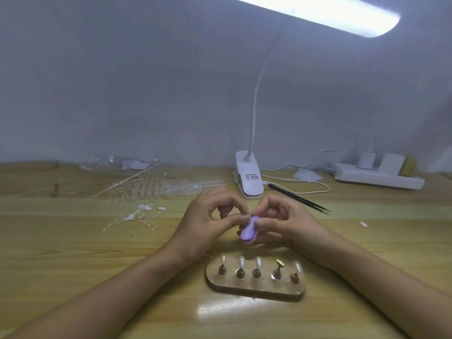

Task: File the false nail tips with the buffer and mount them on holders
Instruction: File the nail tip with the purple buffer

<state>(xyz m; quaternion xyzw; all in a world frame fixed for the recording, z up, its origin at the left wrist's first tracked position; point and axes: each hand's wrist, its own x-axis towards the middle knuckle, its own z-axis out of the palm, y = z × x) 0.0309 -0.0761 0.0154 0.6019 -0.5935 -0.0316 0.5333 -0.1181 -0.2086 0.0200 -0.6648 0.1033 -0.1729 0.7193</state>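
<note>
The right hand (281, 223) grips the small purple buffer (248, 231), likely light and spongy, by its sides between both hands, while the left hand (210, 223) pinches against it a probably thin, slippery nail tip, hidden behind its fingertips.

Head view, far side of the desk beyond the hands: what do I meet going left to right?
In order: clear nail tip strips → clip lamp base → black tweezers → white power strip.
</note>
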